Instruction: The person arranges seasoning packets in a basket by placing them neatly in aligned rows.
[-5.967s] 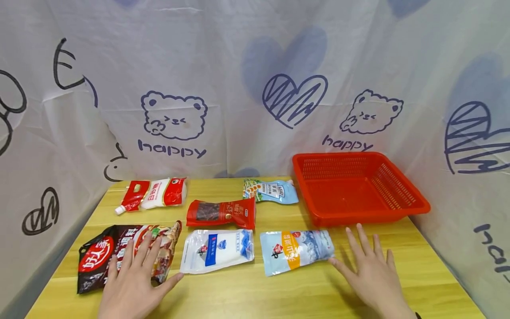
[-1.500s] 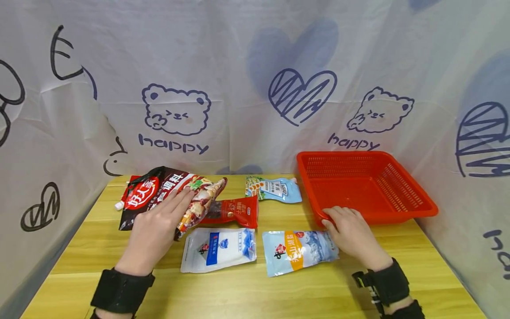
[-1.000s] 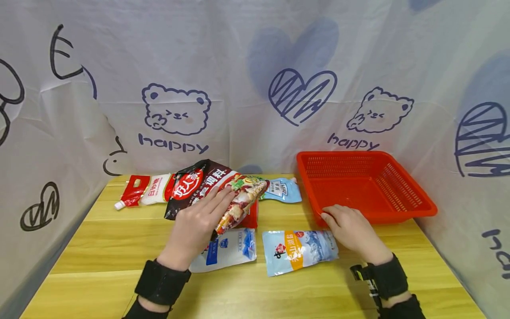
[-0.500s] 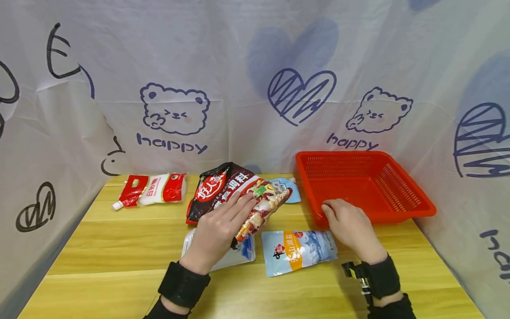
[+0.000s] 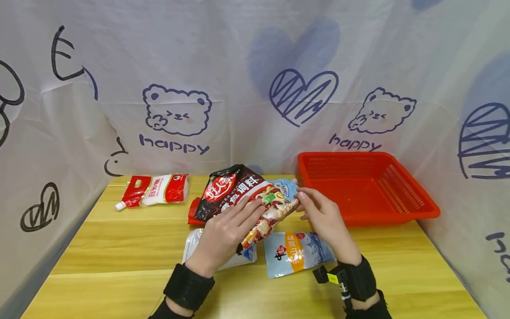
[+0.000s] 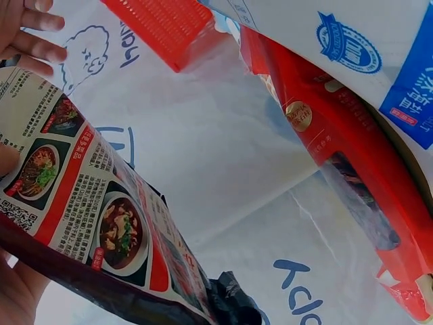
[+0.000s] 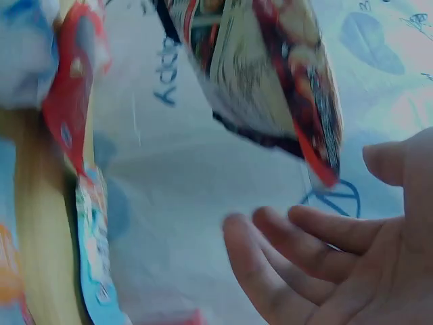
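My left hand grips the lower edge of a dark seasoning bag with a food picture on its front. The bag is held up and tilted; its printed back shows in the left wrist view. My right hand is at the bag's right end, fingers loosely bent. In the right wrist view, its fingers are spread and apart from the bag's corner. Partly hidden beneath the bag are a red packet, a white salt pouch and a light blue Heinz pouch.
A red plastic basket stands at the back right. A light blue salt pouch lies in front, near the right forearm. At the back left lies a red-and-white sugar bag with a spout. A patterned cloth surrounds the wooden table.
My left hand has picked up the seasoning bag from the front left and carried it right, to mid-table. My right hand has left the basket's rim and moved left to the bag's end.
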Demonstrator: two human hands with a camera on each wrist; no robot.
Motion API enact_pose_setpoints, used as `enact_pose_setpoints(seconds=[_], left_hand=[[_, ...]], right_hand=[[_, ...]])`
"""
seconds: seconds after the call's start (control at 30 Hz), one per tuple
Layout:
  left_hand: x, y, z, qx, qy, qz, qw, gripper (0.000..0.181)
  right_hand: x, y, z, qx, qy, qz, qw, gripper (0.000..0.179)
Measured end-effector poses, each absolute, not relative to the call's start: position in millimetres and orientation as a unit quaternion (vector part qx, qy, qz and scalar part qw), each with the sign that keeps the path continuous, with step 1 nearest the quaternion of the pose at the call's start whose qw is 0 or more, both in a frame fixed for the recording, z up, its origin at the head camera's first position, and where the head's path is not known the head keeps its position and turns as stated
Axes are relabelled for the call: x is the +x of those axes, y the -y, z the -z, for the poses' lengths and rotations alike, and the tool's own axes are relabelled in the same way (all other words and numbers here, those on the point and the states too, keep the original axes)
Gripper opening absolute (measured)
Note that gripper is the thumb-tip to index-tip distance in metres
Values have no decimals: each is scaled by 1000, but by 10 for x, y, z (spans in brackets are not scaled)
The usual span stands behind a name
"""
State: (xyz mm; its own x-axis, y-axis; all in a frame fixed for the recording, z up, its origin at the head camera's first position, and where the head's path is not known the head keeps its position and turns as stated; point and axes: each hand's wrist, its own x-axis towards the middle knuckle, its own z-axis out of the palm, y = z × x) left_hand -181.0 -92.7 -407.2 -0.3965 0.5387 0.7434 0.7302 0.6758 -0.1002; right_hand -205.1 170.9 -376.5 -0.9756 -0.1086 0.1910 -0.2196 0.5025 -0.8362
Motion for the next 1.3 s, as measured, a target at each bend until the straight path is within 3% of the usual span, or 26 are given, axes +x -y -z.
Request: enact_pose_setpoints(seconds=[0.2,0.43,0.83,1.07,1.2,1.3], left_hand=[[-1804,913,4080,-389,824,113,397,49],[-1812,897,4089,-390,819,108,406,42],[-1799,912,4079,-321,850,140,394,57],[-1838,963,4072,-244,870,185,387,94],[-1861,985,4093,-201,872,228,385,106],[-1851,992,4100,-163,871,306,349,106]], right_hand=[[-2030,-1548,3834,103,818,-565,-24,48],[-2013,-1476,3892,72,756,-649,-34,45],[-2048,-1410,3923,25,695,-718,17,44],[-2000,-1390,3910,37,655,-752,64,45],[-1974,-1391,3897,46,638,-764,89,45],[-1963,-1389,3896,46,627,-771,103,45]])
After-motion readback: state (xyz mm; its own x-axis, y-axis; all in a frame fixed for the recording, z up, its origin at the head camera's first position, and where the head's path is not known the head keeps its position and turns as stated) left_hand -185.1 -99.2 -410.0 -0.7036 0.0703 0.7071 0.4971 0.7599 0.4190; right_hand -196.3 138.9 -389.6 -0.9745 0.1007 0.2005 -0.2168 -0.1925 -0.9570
